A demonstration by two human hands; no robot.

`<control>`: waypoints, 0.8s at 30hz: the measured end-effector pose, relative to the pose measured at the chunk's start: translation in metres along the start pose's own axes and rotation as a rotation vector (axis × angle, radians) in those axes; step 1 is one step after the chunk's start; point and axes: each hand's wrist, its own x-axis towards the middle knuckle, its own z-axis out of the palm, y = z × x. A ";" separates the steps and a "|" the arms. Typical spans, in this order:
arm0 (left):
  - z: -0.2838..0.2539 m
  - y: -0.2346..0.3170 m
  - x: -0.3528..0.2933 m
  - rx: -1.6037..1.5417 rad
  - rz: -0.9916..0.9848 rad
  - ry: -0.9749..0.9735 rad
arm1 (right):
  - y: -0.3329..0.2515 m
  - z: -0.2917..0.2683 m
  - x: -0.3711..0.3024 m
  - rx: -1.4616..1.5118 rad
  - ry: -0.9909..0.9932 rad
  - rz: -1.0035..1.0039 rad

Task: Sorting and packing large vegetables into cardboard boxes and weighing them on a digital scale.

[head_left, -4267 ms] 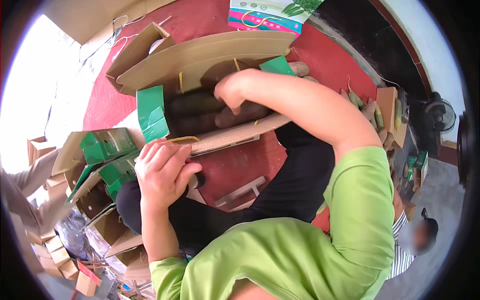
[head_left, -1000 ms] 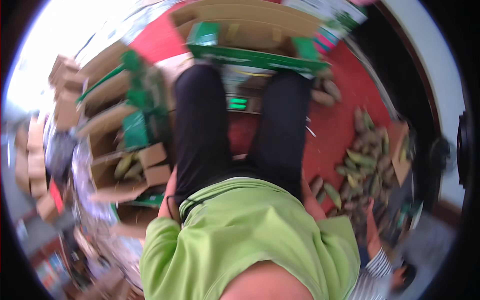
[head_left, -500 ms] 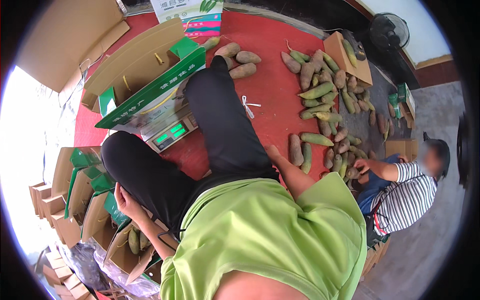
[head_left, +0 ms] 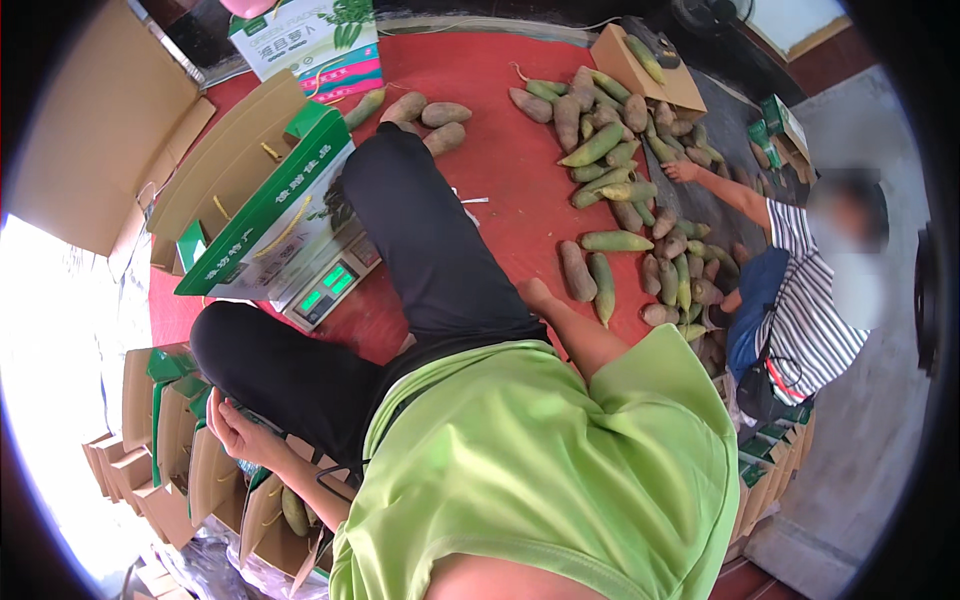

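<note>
My left hand [head_left: 240, 437] is beside my left thigh, fingers apart with nothing held, next to a row of open cardboard boxes [head_left: 212, 480]. My right hand [head_left: 535, 293] is low by my right thigh over the red mat [head_left: 500, 240]; its fingers are too foreshortened to read. Between my knees and the far left, an open carton with a green edge [head_left: 265, 215] stands tilted on a weighing scale [head_left: 327, 293] with a lit green display. Right of my right hand lie a brown root [head_left: 577, 271] and a green radish [head_left: 602, 287].
A large heap of green radishes [head_left: 598, 146] and brown roots spreads at the right. A co-worker in a striped shirt [head_left: 805, 310] sits beside it, one hand [head_left: 683, 172] at the heap. A few brown roots [head_left: 446, 114] lie beyond my knee. Stacked boxes [head_left: 310, 45] stand behind.
My view has shifted, so the scene sits differently in the picture. The co-worker's arm now stretches out to the far side of the heap. My left hand's fingers show more spread.
</note>
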 end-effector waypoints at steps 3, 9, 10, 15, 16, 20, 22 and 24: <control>0.006 0.012 0.001 -0.046 0.047 -0.045 | 0.007 0.014 -0.003 0.160 0.122 0.149; 0.014 0.021 0.010 0.155 0.214 -0.130 | 0.043 0.061 0.009 0.221 0.158 0.124; 0.021 0.025 0.011 0.150 0.218 -0.152 | 0.048 0.071 0.011 0.257 0.166 0.190; 0.035 0.030 0.018 0.288 0.383 -0.228 | 0.032 0.058 0.024 -0.010 0.020 -0.018; 0.041 0.029 0.021 0.383 0.493 -0.263 | 0.038 0.068 0.029 -0.153 0.010 -0.137; 0.072 0.040 0.029 0.459 0.562 -0.369 | 0.055 0.100 0.043 0.042 0.146 -0.091; 0.082 0.049 0.029 0.537 0.642 -0.437 | 0.047 0.090 0.054 0.153 0.053 0.029; 0.094 0.049 0.030 0.539 0.687 -0.513 | 0.050 0.074 0.058 0.291 0.054 0.175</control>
